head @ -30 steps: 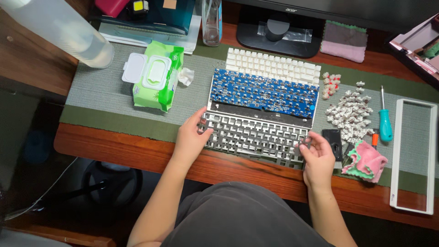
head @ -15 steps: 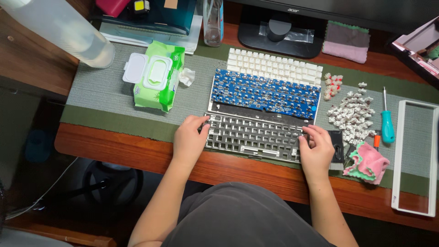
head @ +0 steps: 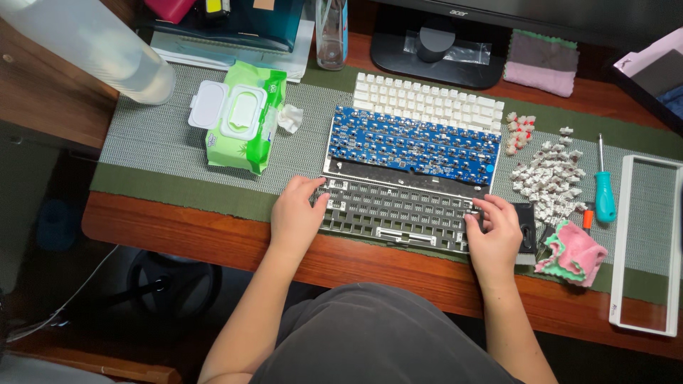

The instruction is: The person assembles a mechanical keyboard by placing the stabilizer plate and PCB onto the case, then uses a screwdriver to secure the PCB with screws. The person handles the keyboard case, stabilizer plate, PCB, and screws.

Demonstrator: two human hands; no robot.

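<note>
- The keyboard switch plate (head: 398, 210), a grey metal frame full of square cut-outs, lies flat at the front edge of the desk (head: 178, 227), just in front of the blue circuit board (head: 416, 142).
- The left hand (head: 295, 217) clasps the plate's left end, thumb over its top corner; the right hand (head: 493, 231) clasps the right end, fingers curled on its edge.
- The plate looks thin, light and stiff, yet likely to flex if lifted by one end; its two short ends, where the hands sit, are the safe places to hold.
- Against the earlier frames, the right hand has moved up from the plate's front right corner onto its right end, and the left hand sits slightly closer to the top left corner.
- The loose switches (head: 548, 174) and teal screwdriver (head: 605, 195) stay at the desk's right side.
</note>
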